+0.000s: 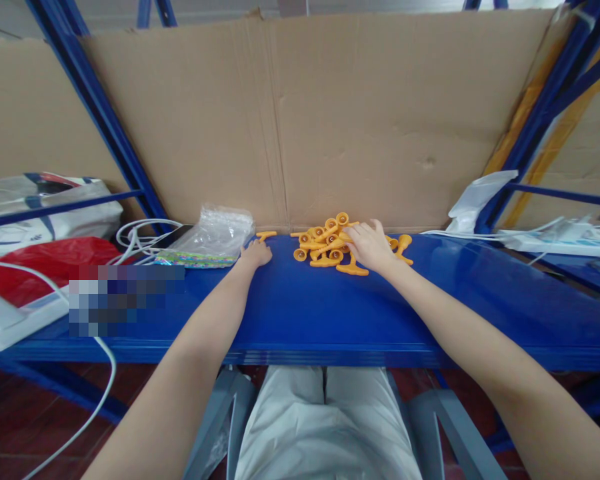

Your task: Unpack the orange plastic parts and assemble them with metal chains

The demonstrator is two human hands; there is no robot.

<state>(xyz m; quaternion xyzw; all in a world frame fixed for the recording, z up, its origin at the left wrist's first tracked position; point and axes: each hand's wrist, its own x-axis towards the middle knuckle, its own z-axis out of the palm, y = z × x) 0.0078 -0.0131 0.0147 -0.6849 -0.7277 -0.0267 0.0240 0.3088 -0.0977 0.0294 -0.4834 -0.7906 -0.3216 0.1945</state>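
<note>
An orange plastic pile (325, 241) lies on the blue tabletop against the cardboard; its pieces have round cup-like ends and T-shaped handles. My right hand (370, 245) is at the right side of this pile, its fingers bent around one of the pieces, whose outline is partly hidden. More orange pieces (404, 247) show just right of that hand. My left hand (257, 253) rests palm down on the tabletop with its fingers apart, beside a stack of clear plastic bags (220, 233). A single orange piece (266, 235) lies just beyond its fingers.
A tall cardboard panel (370, 120) closes off the back of the blue table (330, 313). White cables (145, 233) and a red bag (65, 260) are on the left. A white power strip (565, 239) and a white plastic piece (480, 200) are on the right.
</note>
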